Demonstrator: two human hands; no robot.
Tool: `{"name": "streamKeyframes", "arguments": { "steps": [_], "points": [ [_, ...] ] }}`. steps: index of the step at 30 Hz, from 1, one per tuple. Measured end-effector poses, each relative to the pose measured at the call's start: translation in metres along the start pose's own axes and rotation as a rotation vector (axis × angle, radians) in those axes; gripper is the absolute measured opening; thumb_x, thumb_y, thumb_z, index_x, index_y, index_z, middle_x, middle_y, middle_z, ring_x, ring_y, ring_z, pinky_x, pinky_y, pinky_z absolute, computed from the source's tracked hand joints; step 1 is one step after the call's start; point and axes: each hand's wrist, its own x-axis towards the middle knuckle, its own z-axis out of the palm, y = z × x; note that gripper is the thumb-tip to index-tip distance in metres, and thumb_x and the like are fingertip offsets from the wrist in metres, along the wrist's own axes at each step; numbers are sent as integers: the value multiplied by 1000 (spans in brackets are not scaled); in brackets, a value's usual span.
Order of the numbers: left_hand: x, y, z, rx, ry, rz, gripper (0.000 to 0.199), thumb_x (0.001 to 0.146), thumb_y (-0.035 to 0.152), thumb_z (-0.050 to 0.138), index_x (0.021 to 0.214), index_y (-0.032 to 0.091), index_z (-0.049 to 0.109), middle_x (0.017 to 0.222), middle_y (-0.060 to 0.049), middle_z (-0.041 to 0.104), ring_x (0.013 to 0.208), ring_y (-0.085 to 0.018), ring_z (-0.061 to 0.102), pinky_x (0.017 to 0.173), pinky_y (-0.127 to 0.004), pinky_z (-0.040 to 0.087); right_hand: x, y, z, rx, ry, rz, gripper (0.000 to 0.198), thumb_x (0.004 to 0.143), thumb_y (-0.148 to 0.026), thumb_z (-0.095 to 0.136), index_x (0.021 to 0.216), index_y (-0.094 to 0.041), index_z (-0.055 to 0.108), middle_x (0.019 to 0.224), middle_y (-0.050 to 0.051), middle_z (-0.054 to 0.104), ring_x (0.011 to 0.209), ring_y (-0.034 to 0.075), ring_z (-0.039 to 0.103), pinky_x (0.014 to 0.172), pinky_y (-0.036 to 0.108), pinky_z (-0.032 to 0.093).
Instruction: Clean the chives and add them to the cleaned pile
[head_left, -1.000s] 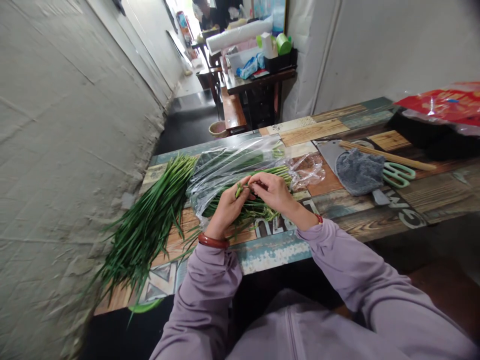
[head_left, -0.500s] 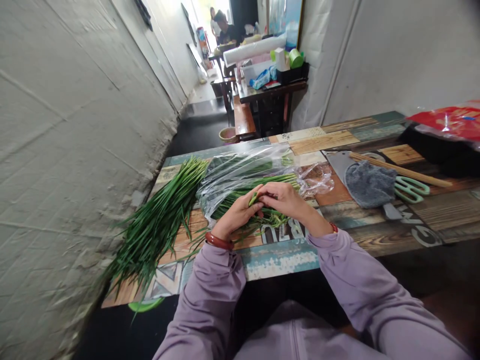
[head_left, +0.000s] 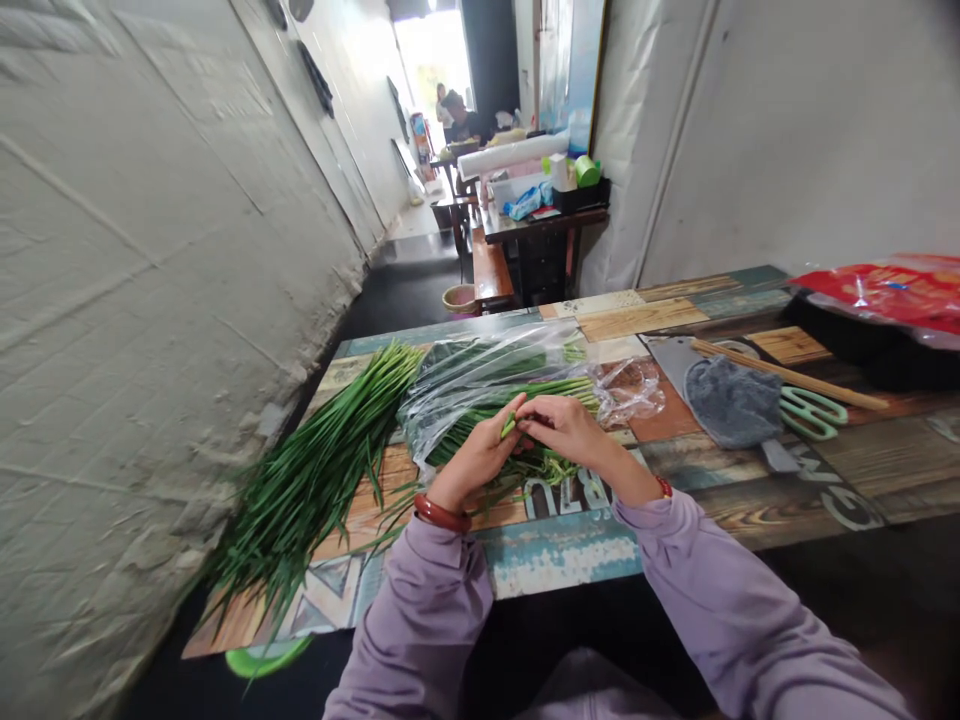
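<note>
My left hand (head_left: 478,458) is closed around a few green chive stalks (head_left: 509,425), whose pale ends stick out by the thumb. Against them my right hand (head_left: 564,424) is pinched, its fingertips meeting the left hand's; what lies between those fingers is partly hidden. Under and behind both hands, a clear plastic bag (head_left: 450,375) lies on the table with more chives (head_left: 559,388) in it. To the left spreads a big loose heap of long chives (head_left: 322,465), leaves toward the near left corner. Loose stems and trimmings (head_left: 555,468) lie just below my right hand.
Right of the bag are a cleaver (head_left: 667,355), a grey cloth (head_left: 733,400), wooden chopsticks (head_left: 795,376) and green-handled scissors (head_left: 814,412). A red package (head_left: 885,290) sits at the far right. A green rim (head_left: 266,657) shows below the table's near left edge. People (head_left: 461,120) are in the background.
The view has tipped up a little, so the table sits lower in the picture. Both hands stay together at the chive stalks, with only slight finger movement.
</note>
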Motion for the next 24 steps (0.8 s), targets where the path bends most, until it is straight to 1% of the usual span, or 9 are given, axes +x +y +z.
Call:
{"name": "streamKeyframes", "arguments": {
  "steps": [4,6,8,11,14,17,19,21,24],
  "points": [
    [-1,0,0,41,-11,9,56,97,34,45,148,12,42,106,-10,72,85,-16,66,83,-31,56,0,0,2,24,-41,70,12,88,-22,60,81,-19,70,72,0,68,64,13,60,64,23,46],
    [0,-1,0,31,-21,4,56,97,35,45,148,12,43,108,-11,71,83,-16,66,83,-32,56,0,0,4,10,-41,75,16,89,-23,58,77,-19,67,70,0,67,64,13,60,64,24,46],
    [1,-2,-1,18,2,20,52,97,36,45,143,13,49,110,-10,71,88,-17,67,86,-32,55,0,1,7,-34,26,54,17,90,-22,55,78,-19,66,75,2,69,71,15,63,68,26,48],
    [3,-5,-4,60,59,51,42,97,39,45,126,13,63,107,-9,72,96,-19,65,89,-31,52,0,1,10,-121,182,41,16,91,-22,53,80,-20,65,81,5,70,77,18,64,73,29,49],
    [4,-6,-4,159,86,23,37,98,39,44,106,12,69,89,-7,72,81,-18,64,78,-29,50,1,1,8,-153,294,70,18,91,-25,53,79,-21,64,77,5,69,72,17,63,71,30,49],
    [3,-4,-3,207,129,6,38,98,39,42,92,12,69,79,-5,70,72,-17,61,72,-27,47,1,0,3,-88,327,115,19,91,-30,55,80,-21,66,77,4,70,71,17,63,70,30,50],
    [3,-2,-2,187,154,2,39,98,40,42,93,13,69,80,-5,71,73,-16,61,72,-27,46,1,1,1,-12,306,156,19,91,-34,57,82,-21,68,74,2,69,69,17,64,67,29,51],
    [3,1,-1,149,178,-5,41,98,43,41,98,14,71,80,-4,72,76,-17,62,73,-27,46,1,2,0,49,280,179,19,90,-36,58,87,-22,70,70,1,67,68,17,64,63,29,51],
    [3,2,0,75,183,-30,44,98,46,42,105,13,71,78,-4,72,71,-16,63,71,-26,47,0,0,-1,46,250,161,17,89,-34,59,91,-22,71,70,1,67,68,17,64,63,29,51]
  ]
}}
